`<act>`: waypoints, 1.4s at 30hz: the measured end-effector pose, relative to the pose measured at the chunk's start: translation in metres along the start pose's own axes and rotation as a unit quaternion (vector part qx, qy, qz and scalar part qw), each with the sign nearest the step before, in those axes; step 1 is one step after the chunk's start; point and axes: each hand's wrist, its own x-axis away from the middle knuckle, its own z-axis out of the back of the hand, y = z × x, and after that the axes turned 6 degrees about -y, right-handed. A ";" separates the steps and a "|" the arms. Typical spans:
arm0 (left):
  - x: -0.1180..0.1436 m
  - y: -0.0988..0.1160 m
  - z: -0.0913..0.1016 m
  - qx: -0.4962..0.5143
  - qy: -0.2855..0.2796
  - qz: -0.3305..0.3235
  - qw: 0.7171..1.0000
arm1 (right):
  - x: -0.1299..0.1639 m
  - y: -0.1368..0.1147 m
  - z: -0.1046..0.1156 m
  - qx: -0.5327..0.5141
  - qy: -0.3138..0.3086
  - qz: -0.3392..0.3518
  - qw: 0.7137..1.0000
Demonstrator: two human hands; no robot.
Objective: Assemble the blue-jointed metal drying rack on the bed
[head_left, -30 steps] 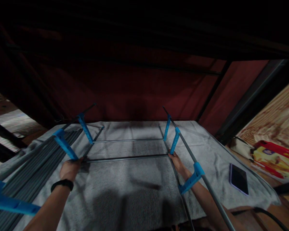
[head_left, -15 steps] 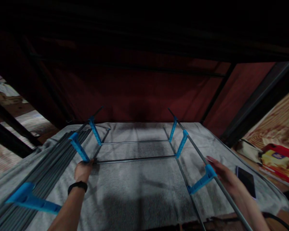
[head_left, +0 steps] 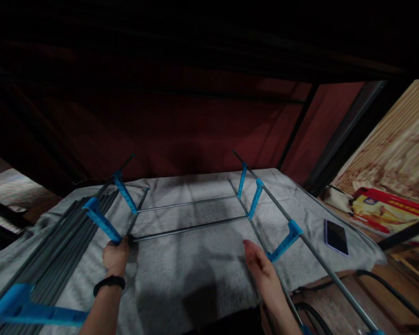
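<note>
A frame of grey metal tubes joined by blue plastic brackets lies across a grey cloth. On the left, my left hand (head_left: 116, 255), a dark band on its wrist, is closed around the lower metal tube (head_left: 132, 224) at the foot of a blue bracket (head_left: 103, 222). One end of a cross tube (head_left: 192, 228) meets that joint. My right hand (head_left: 260, 267) is open and holds nothing. It hovers inside the frame, beside the right lower tube and left of another blue bracket (head_left: 285, 243). An upper tube (head_left: 326, 266) runs along the right side.
Several loose grey tubes (head_left: 64, 251) lie in a bundle at the left, partly behind the brackets. A phone (head_left: 336, 237) rests on the grey cloth (head_left: 174, 265) at the right. Beyond the cloth's edge is a red and yellow package (head_left: 387, 209). Dark bars and red fabric enclose the back.
My right hand has left the upper right tube and moved left, into the frame. My left hand keeps its hold at the left joint. The view has shifted to the right.
</note>
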 end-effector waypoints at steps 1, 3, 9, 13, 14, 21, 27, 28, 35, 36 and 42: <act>0.000 -0.001 0.000 0.006 -0.001 0.003 1.000 | -0.016 0.002 -0.006 0.008 0.069 -0.004 0.998; -0.002 -0.003 0.000 0.025 -0.002 -0.005 1.000 | -0.059 0.006 -0.011 0.037 0.192 -0.003 0.981; -0.013 -0.009 0.000 0.125 -0.030 -0.016 0.992 | -0.165 0.014 0.006 0.119 0.192 -0.021 0.974; -0.015 -0.013 -0.007 0.172 -0.017 -0.032 0.984 | -0.176 0.023 0.010 0.138 0.169 -0.036 0.975; -0.014 -0.013 -0.008 0.168 -0.012 -0.034 0.985 | -0.176 0.026 0.010 0.145 0.169 -0.041 0.974; -0.005 -0.005 -0.008 0.105 0.029 -0.051 0.993 | -0.186 0.046 0.017 0.291 0.167 -0.106 0.936; -0.004 -0.002 -0.008 0.064 0.049 -0.049 0.996 | -0.189 0.052 0.019 0.315 0.176 -0.119 0.925; -0.003 -0.003 -0.009 0.061 0.050 -0.047 0.996 | -0.188 0.053 0.018 0.318 0.178 -0.124 0.923; 0.006 -0.010 -0.015 0.067 0.064 -0.024 0.995 | -0.184 0.048 0.010 0.306 0.207 -0.139 0.919; 0.005 -0.009 -0.016 0.070 0.061 -0.021 0.995 | -0.185 0.047 0.009 0.299 0.209 -0.135 0.921; 0.001 -0.009 -0.012 0.119 0.031 -0.025 0.992 | -0.185 0.051 0.012 0.233 0.199 -0.091 0.948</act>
